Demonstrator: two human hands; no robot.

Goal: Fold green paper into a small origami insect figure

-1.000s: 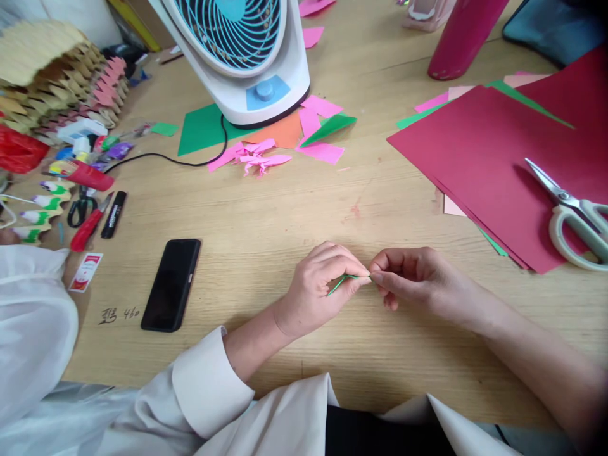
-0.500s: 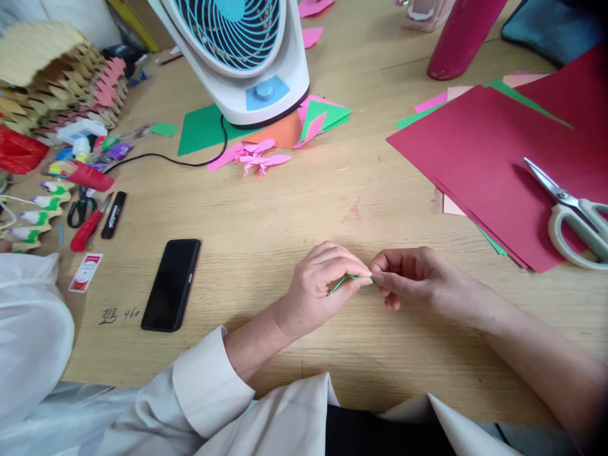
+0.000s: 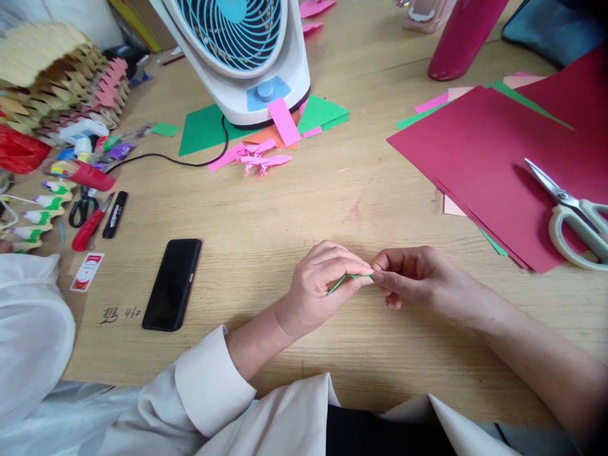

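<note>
A small folded piece of green paper (image 3: 337, 285) is pinched between the fingers and thumb of my left hand (image 3: 316, 285). Its far end is covered by fingertips. My right hand (image 3: 413, 275) meets the left one there, thumb and forefinger closed on the tip of the same paper. Both hands are just over the wooden table (image 3: 266, 221). Most of the paper is hidden, so its full shape cannot be made out.
Left of my hands lies a black phone (image 3: 171, 285). Scissors (image 3: 570, 209) rest on dark red paper sheets (image 3: 479, 158) at right. A white fan (image 3: 280, 82) stands at the back, with pink folded paper pieces (image 3: 261, 158) and green paper (image 3: 327, 114) before it. A red-handled knife (image 3: 88, 231) lies far left.
The pink paper strip at the fan's base has shifted and now lies flipped up against it, and the green sheet there lies differently. My hands have hardly moved.
</note>
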